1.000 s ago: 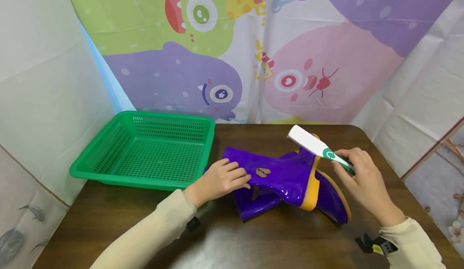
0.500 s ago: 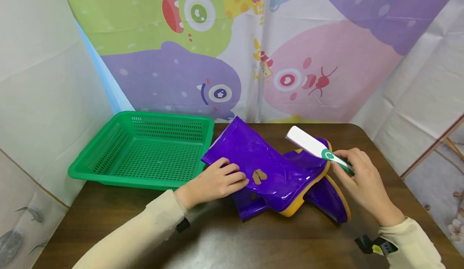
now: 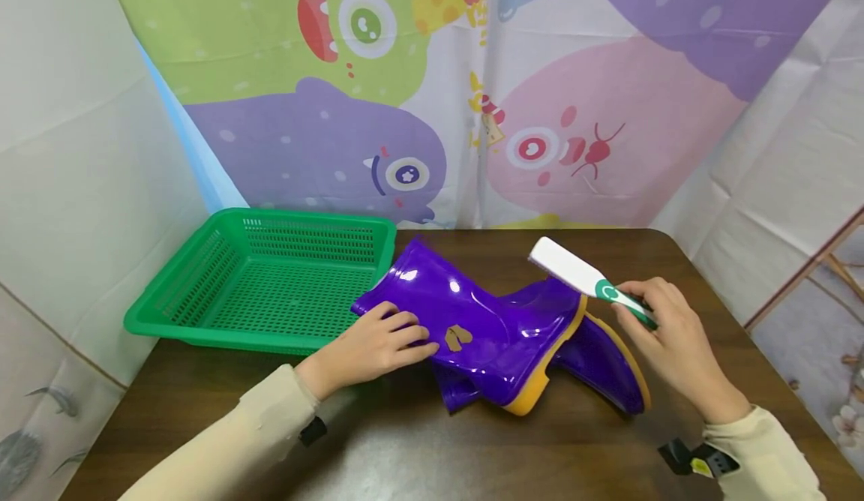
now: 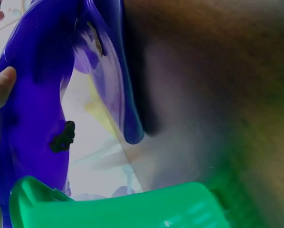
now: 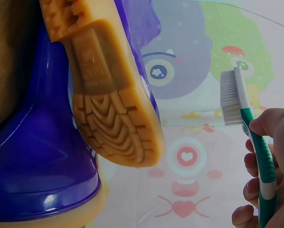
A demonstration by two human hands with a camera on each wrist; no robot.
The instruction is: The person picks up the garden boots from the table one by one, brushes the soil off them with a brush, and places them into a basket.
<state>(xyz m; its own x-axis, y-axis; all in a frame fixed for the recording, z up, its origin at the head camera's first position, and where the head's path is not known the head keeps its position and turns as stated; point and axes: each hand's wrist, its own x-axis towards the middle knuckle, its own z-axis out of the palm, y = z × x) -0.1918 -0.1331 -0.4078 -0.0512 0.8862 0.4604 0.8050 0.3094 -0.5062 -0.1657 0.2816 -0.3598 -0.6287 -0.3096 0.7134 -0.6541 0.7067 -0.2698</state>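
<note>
A purple rain boot (image 3: 482, 306) with a yellow-orange sole lies tilted across a second purple boot (image 3: 601, 362) on the table. My left hand (image 3: 371, 343) grips its shaft, fingers over the near side, and the thumb presses the purple surface in the left wrist view. Right of those fingers is a brown patch (image 3: 457, 337) on the shaft. Between thumb and fingers, my right hand (image 3: 675, 340) holds a white and green scrub brush (image 3: 570, 265) by its handle. The brush head overlaps the boot's toe in the head view; the right wrist view shows the treaded sole (image 5: 116, 126), apart from the white bristles (image 5: 230, 97).
A green slotted plastic basket (image 3: 236, 340) stands at the left, close to the boot's shaft opening. The dark wooden table (image 3: 432, 448) reaches back to a cartoon-printed curtain (image 3: 405, 133). Pale sheets hang on both sides.
The upper boot has rolled and swung so more of its shaft and patch face up, then shifted left with my left hand. My right hand and the brush stay nearly still.
</note>
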